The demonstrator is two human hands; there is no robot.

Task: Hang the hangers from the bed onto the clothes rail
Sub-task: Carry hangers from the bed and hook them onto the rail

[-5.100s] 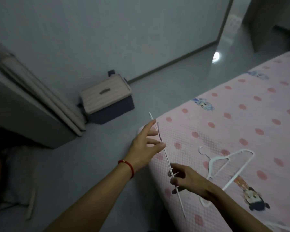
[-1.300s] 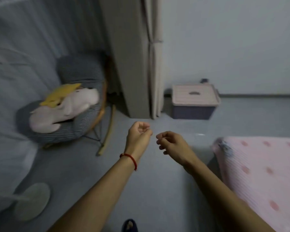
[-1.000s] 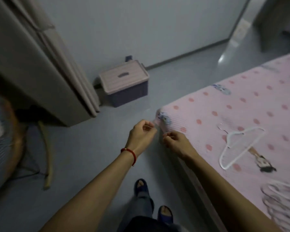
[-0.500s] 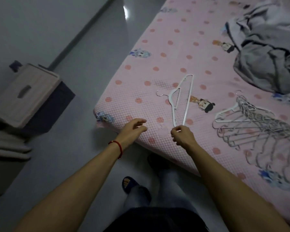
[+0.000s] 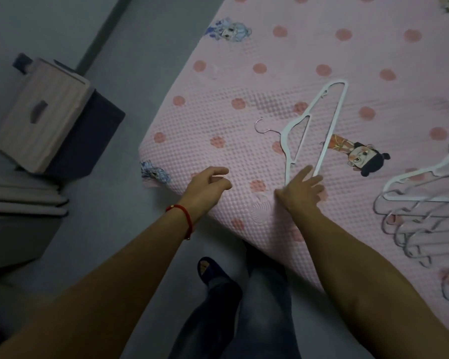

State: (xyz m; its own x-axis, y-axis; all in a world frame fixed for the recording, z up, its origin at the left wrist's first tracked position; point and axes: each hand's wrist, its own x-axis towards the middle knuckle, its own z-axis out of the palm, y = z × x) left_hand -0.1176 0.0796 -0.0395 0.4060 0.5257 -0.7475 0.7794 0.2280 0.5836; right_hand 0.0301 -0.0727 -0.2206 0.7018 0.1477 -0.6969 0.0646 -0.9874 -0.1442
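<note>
My right hand (image 5: 300,189), fingers spread flat, touches the near end of the white hanger (image 5: 313,130) on the bed (image 5: 218,120); its long axis runs away from me. Left hand (image 5: 208,186) hovers loosely curled, empty, farther off.

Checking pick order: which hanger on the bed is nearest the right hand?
The single white hanger, lying alone with the right hand at its lower end; the others sit piled further right.
</note>
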